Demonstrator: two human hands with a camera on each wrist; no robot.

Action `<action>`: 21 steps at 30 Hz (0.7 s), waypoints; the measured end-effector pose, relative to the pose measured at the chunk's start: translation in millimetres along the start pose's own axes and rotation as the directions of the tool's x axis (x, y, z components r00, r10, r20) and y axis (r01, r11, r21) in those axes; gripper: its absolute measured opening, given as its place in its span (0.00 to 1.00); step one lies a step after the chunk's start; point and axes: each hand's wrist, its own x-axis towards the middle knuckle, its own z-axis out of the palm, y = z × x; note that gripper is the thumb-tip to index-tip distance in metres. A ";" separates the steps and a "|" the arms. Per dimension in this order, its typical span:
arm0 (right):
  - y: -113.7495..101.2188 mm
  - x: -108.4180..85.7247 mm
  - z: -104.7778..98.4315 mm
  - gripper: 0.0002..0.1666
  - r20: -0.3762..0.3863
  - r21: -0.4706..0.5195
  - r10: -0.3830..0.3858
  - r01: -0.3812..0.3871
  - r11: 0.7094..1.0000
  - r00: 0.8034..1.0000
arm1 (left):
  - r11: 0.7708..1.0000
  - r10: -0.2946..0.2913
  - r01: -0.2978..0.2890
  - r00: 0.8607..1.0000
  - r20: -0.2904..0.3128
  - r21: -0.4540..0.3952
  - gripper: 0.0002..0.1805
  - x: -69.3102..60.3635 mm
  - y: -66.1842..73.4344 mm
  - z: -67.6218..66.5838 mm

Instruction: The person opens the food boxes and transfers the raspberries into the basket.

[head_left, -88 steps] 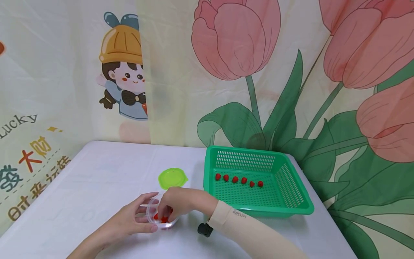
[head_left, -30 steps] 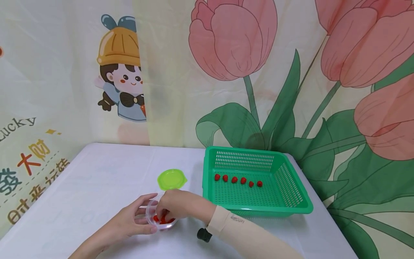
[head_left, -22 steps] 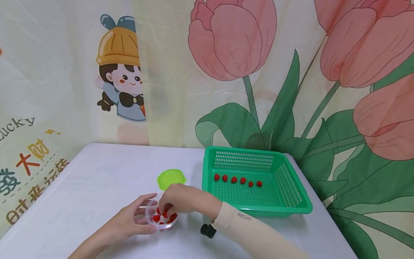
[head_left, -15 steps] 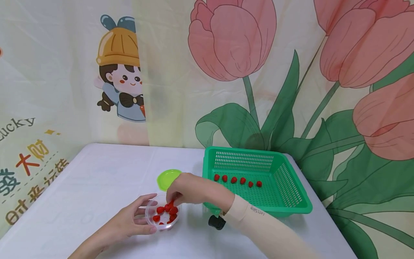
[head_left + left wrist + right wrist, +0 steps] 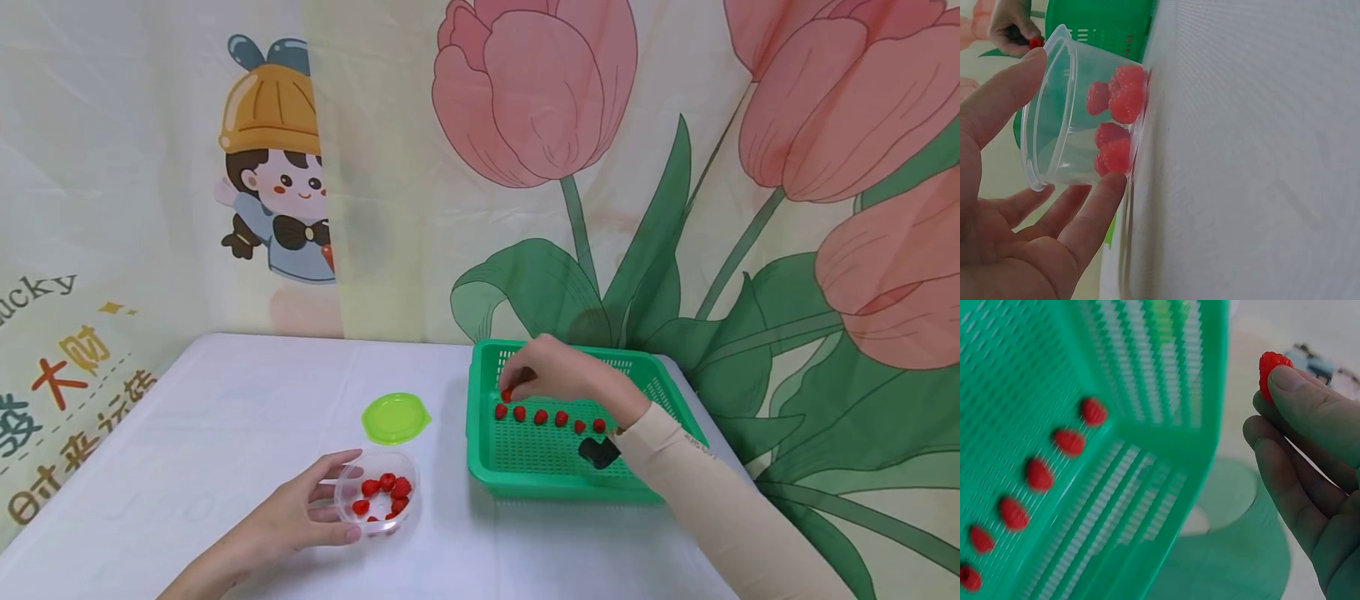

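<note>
In the head view my left hand (image 5: 303, 508) steadies a clear plastic tub (image 5: 415, 500) standing on the table. The left wrist view shows its thumb at the tub's rim and its fingers along the other side. Several red raspberries (image 5: 1127, 103) lie on the tub's bottom. My right hand (image 5: 558, 373) is over the back left of the green basket (image 5: 517, 482), pinching a raspberry (image 5: 1270, 372) between thumb and fingertips. Beneath it, a row of several raspberries (image 5: 540, 417) lies on the basket floor, and the held raspberry is above the row's left end.
A lime green lid (image 5: 395, 418) lies on the white table (image 5: 262, 400) behind the tub. The basket's raised walls surround the row. Behind the table hangs a printed cloth (image 5: 390, 167) with tulips and a cartoon figure.
My right hand has lifted a raspberry out of the tub and carried it right, over the basket. The left hand has stayed at the tub.
</note>
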 end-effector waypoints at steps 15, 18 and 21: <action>106.8 -57.0 -2.4 0.05 -0.009 -0.035 0.251 -0.252 0.967 0.968 | 1.000 -0.017 0.017 1.000 -0.004 -0.003 0.54 -2.3 2.3 -0.4; 116.9 -64.4 1.0 0.05 0.003 -0.021 0.294 -0.293 0.956 0.956 | 1.000 -0.015 0.015 1.000 -0.008 0.005 0.54 -2.1 1.6 -0.4; 124.7 -71.1 3.5 0.06 0.008 -0.030 0.336 -0.336 0.941 0.942 | 1.000 -0.014 0.014 1.000 -0.010 0.012 0.54 -1.6 1.6 -0.1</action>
